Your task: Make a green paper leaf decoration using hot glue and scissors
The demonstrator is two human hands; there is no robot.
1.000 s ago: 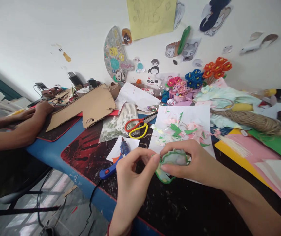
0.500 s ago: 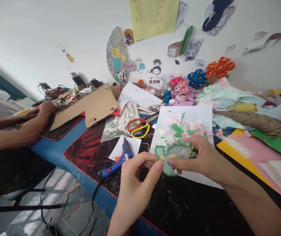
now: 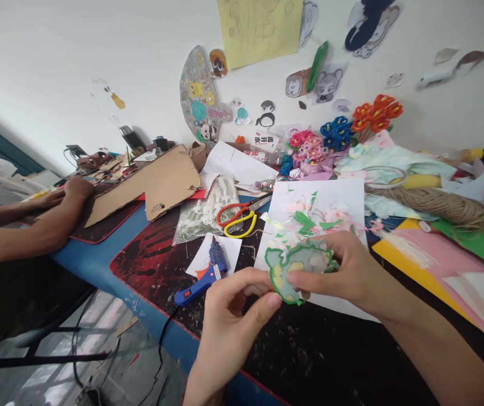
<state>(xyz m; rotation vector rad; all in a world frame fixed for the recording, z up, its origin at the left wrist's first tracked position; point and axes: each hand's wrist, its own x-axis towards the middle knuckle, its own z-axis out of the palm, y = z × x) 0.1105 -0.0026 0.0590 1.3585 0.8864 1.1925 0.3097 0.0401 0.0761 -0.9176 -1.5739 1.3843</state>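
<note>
My right hand [image 3: 343, 268] pinches a pale green, translucent cut-out piece [image 3: 283, 276] with a wavy darker green border and yellowish patches. It hovers over the near part of a white paper sheet [image 3: 339, 194]. My left hand [image 3: 237, 316] is at the piece's left edge. Its thumb is apart from the piece, and its fingertips go behind the edge, partly hidden. Pink, white and green scraps [image 3: 305, 223] lie on the sheet beyond my hands. Left of them, a blue glue gun [image 3: 202, 287] rests with its nozzle over a small white paper [image 3: 233, 248].
Red-and-yellow-handled scissors [image 3: 242, 219] lie beside a clear plastic bag [image 3: 202, 217]. Cardboard [image 3: 170, 180] extends left toward another person's arm [image 3: 43, 225]. Coloured sheets [image 3: 419, 254] and a twine bundle [image 3: 440, 208] are at right. The gun's cable [image 3: 163, 344] hangs past the table edge.
My left thumb has come off the front of the cut-out piece and moved slightly down, baring its left edge. My right hand keeps its pinch. The view has shifted slightly.
</note>
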